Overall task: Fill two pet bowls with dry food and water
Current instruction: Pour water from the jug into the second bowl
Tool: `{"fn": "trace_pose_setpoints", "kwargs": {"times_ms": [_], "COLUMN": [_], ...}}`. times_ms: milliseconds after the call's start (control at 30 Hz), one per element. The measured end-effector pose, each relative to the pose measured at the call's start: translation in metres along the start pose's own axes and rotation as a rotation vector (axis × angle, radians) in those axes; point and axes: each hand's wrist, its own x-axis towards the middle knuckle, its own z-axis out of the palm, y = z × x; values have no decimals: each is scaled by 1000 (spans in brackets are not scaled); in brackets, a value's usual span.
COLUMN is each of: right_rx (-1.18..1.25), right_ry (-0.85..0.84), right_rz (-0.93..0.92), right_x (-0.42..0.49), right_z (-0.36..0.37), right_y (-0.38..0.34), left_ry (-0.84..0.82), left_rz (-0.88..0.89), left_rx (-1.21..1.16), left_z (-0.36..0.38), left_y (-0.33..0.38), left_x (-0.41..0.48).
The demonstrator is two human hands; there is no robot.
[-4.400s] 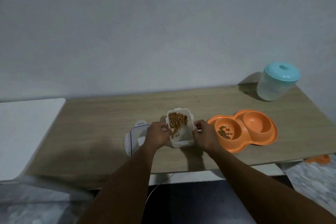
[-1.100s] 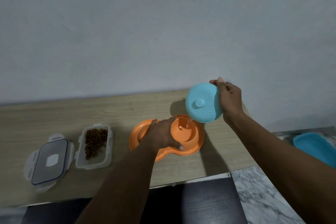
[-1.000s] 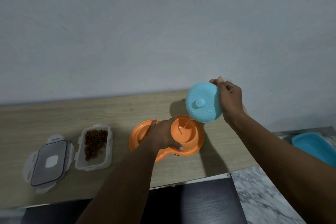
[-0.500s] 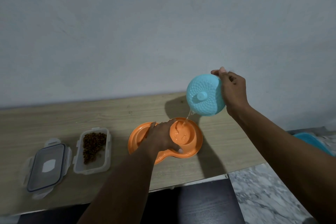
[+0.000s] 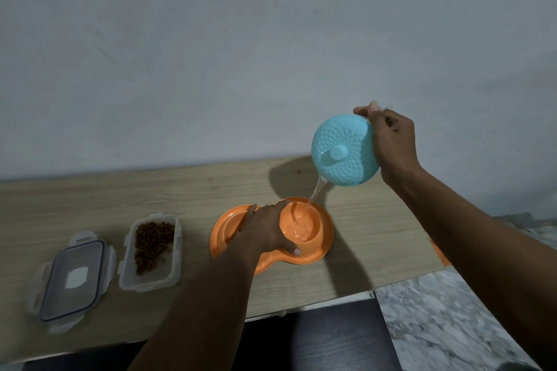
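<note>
Pet bowls: a single orange double dish point(image 5: 319, 250) is seen lying on the desk point(image 5: 180, 190), near its front edge and right of centre, with two wells side by side.
Water well: the right-hand well point(image 5: 297, 227) is seen partly filled with rippled water; a thin stream point(image 5: 316, 193) is being poured into it.
Food well: the left-hand well is almost wholly hidden under the left hand, so its contents cannot be told.
Water jug: a turquoise-lidded container point(image 5: 345, 153) is held tipped above and to the right of the dish, lid turned towards the camera.
Progress: the water step is judged to be under way and not yet finished; the dry-food step cannot be confirmed from this view.
Left to do: the pour is to be ended and the jug set down; the food box is presumably to be closed.
Food box: a clear box point(image 5: 150, 253) with kibble in it stands open left of the dish, apart from it; its lid point(image 5: 73, 277) lies just beside it, further left.
Right hand point(image 5: 391, 144): raised over the desk with the wrist bent, the grip clamped round the jug's side, the fingertips curled over its upper edge.
Left hand point(image 5: 265, 232): laid palm-down on the dish, fingers spread flat over the left well and the divider, the grip apart and pressing rather than clasping, judged to be steadying the dish.
</note>
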Motion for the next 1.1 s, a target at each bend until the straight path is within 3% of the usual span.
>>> {"fn": "trace_pose_setpoints", "kwargs": {"times_ms": [333,767,1100], "right_rx": [-8,243,503], "right_ry": [-9,117,164], "right_rz": [45,530,703], "right_x": [-2,-11,21], "right_z": [3,9,22], "right_y": [6,72,98], "left_ry": [4,7,0], "left_rz": [6,3,-10], "left_rx": [-11,-19,-5], "left_z": [3,6,1], "left_y": [-3,-7,0], "left_x": [3,7,1]}}
